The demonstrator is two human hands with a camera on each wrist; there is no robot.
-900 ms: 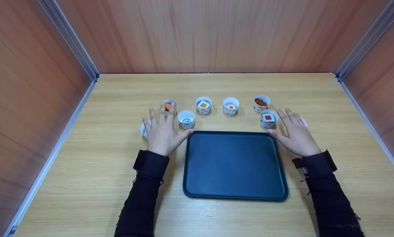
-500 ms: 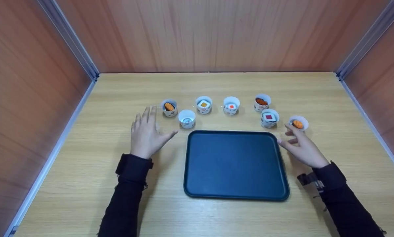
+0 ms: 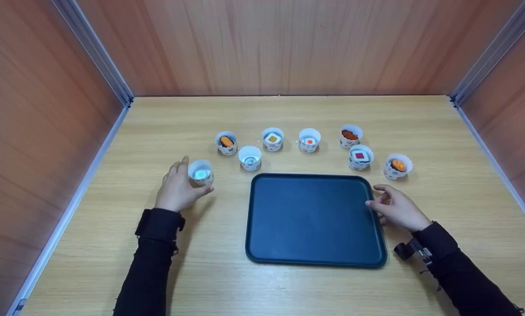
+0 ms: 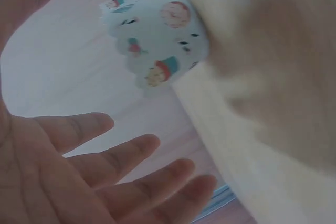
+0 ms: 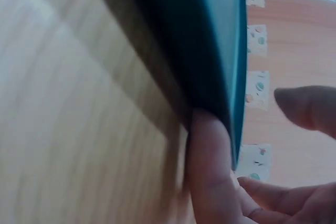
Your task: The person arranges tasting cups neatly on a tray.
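My left hand point(image 3: 177, 188) is beside a printed paper cup point(image 3: 201, 172) with a pale green-white piece inside, at the left. In the left wrist view, the fingers point(image 4: 178, 169) are spread and a gap separates them from the cup's patterned wall point(image 4: 157, 35). My right hand point(image 3: 396, 208) is at the right edge of a dark blue-green tray point(image 3: 315, 219). One fingertip point(image 5: 207, 129) touches the tray's side from below the rim point(image 5: 239, 103) in the right wrist view, while the thumb point(image 5: 307, 106) stays apart from it.
Behind the tray stand several printed cups: one with an orange-topped piece point(image 3: 226, 142), a clear-looking one point(image 3: 249, 158), yellow-centred point(image 3: 272, 139), orange-dotted point(image 3: 309, 140), red-brown point(image 3: 350, 135) and dark-red-centred point(image 3: 360, 157). Another orange-topped cup point(image 3: 397, 166) is farther right. Wood panels point(image 3: 289, 48) enclose the table.
My left hand has moved left and down, uncovering the left cup and coming round beside it. My right hand has drawn back toward me from the cups to the tray's right edge.
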